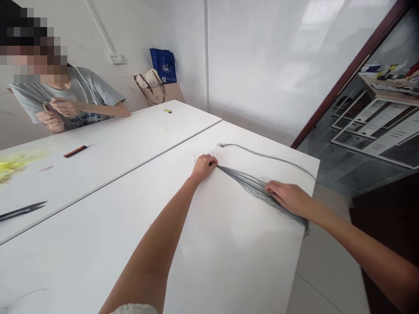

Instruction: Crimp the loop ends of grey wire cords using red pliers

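Observation:
A long bundle of thin grey strands (244,179) lies slantwise across the white table, fanned out in the middle. My left hand (204,166) is closed around its narrow far end, and small curled bits stick out beyond the fingers. Lower on the bundle, my right hand (288,196) rests with bent fingers closed on some of the strands. The loose ends droop over the table's right edge. Behind the bundle lies a thinner lock of grey strands (268,154), whose far end has several small hook-like curls (221,145).
Across the white table (229,253), a person in a grey shirt (94,89) holds something small. On that side lie yellow strands (13,165), an orange-black bar (75,151), dark scissors-like blades (24,210) and a small yellow-black object (167,111). Bags (163,65) stand by the wall.

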Demonstrator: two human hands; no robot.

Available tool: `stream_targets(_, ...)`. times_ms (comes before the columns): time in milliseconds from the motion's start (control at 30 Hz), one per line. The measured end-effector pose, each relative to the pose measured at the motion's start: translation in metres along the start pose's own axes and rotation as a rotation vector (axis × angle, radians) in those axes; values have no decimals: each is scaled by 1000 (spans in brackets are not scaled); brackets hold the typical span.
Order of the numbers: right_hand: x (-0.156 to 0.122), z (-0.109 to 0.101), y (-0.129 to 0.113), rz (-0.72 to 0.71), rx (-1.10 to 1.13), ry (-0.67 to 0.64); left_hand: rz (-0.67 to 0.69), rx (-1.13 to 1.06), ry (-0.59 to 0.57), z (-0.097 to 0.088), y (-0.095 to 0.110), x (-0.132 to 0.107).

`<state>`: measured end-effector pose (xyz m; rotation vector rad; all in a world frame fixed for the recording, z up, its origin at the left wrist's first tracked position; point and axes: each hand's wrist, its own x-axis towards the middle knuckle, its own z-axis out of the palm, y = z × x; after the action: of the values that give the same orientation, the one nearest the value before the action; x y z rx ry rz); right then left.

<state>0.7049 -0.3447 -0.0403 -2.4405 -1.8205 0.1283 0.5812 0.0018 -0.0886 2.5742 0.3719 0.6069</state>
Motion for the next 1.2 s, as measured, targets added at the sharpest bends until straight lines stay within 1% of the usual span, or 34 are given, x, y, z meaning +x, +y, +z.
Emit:
stream_targets(67,17,-3,1,117,-69,22,-6,1,2,1,-1,1)
stream_targets(133,36,-4,0,248,-132,12,-8,9,2,1,-1,1)
stream_targets(167,44,-4,-3,289,-140,4,-8,14,2,1,-2,2)
stream_targets(200,49,-4,-7,301,-127,-2,-6,20,1,1,-2,2)
stream_targets(267,49,-2,-19,252,-57,-12,-1,33,-3,0,-1,3)
stream_targets(367,30,2,-39,133,8,-79,7,46,-8,-1,0,4)
stream_targets(433,14,3,-41,124,-38,-115,10,50,-10,-2,1,5)
stream_targets(500,-1,3,-30,203,-120,-110,11,50,-13,-2,3,5)
stream_targets(600,-24,-2,0,406,-244,-92,12,48,-17,-3,5,5)
stream_targets(633,-33,-5,9,443,-238,-102,11,47,-17,-3,5,5)
stream_targets(667,-41,-8,16,435,-182,-134,10,46,-16,-3,5,4)
stream_targets(700,-49,-11,20,385,-82,-189,9,46,-15,-3,5,4)
stream_targets(767,-61,-16,20,256,132,-297,10,48,-14,-2,5,4)
stream_targets(800,-64,-18,17,228,177,-304,11,50,-14,-2,5,5)
stream_targets(833,-64,-20,12,239,161,-263,12,52,-14,-1,4,5)
stream_targets(900,-58,-19,0,290,40,-86,13,58,-14,-1,4,5)
stream_targets(933,-52,-17,-7,275,1,-5,12,61,-14,-1,4,6)
stream_targets(967,-46,-14,-15,223,-4,38,11,65,-14,-1,4,6)
stream_targets(1000,-40,-10,-23,148,15,44,10,69,-14,-1,4,6)
stream_targets(1067,-27,-2,-39,-4,36,3,9,77,-13,-1,4,6)
stream_targets(1100,-23,2,-47,-62,10,-16,8,81,-12,-1,4,6)
stream_targets(1167,-17,7,-56,-132,-83,-46,6,88,-10,0,4,6)
stream_targets(1200,-16,8,-57,-144,-123,-63,7,89,-8,0,3,6)
